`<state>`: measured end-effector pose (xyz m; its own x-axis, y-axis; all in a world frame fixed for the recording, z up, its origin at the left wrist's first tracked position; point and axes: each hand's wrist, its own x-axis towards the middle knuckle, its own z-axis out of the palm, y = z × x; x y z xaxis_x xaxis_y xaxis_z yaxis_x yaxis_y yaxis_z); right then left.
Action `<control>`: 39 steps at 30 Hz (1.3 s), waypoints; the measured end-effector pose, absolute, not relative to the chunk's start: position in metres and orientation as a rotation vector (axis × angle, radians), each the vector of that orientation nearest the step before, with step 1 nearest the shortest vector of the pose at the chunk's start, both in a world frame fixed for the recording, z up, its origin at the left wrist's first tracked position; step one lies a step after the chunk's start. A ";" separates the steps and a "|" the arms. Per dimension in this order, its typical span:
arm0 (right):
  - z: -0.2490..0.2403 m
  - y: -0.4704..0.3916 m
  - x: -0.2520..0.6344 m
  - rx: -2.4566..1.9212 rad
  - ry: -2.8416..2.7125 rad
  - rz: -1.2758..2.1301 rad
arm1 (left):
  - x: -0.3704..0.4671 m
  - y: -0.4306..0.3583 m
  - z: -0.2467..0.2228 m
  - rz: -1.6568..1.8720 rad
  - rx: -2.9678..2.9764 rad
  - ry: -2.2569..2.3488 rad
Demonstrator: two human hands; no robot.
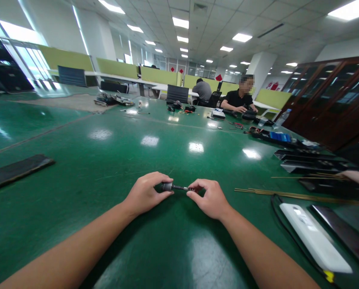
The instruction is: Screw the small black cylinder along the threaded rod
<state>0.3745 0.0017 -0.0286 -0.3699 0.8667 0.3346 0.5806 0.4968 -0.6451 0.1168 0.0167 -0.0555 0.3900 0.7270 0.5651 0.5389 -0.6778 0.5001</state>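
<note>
head view — dark, slim-shafted tool (pixel 178 187)

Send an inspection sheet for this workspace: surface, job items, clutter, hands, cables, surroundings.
Surface: glossy green tabletop, ceiling lights reflected in it.
Job's things: slim dark tool with a thicker end; exact type unclear.
Clutter: brass-coloured rods, long white device and black channel pieces at right; dark flat bar at left.
Hands: left hand grips the thick end; right hand pinches at the thin end.
Cables: black cable runs beside the long white device; yellow piece at the device's near end.
Surroundings: another person's hand at right; person in black across the tabletop; wooden cabinets at right.
</note>
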 end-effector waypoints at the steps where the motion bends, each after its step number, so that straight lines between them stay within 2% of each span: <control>1: -0.029 0.002 0.374 -1.188 -2.086 0.563 | 0.117 0.017 -0.056 1.163 2.412 1.125; 27: -0.028 0.001 0.374 -1.173 -2.073 0.568 | 0.115 0.018 -0.051 1.179 2.348 1.209; 33: -0.028 0.000 0.375 -1.132 -2.077 0.636 | 0.122 0.023 -0.046 1.229 2.029 1.466; 39: -0.028 -0.003 0.377 -1.095 -2.086 0.663 | 0.076 0.021 -0.030 1.234 1.566 1.383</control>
<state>0.3773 -0.0033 -0.0285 -0.4143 0.8479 0.3307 0.5012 0.5158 -0.6948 0.0765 0.0211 -0.0304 -0.0240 0.9789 0.2027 0.3123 -0.1853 0.9317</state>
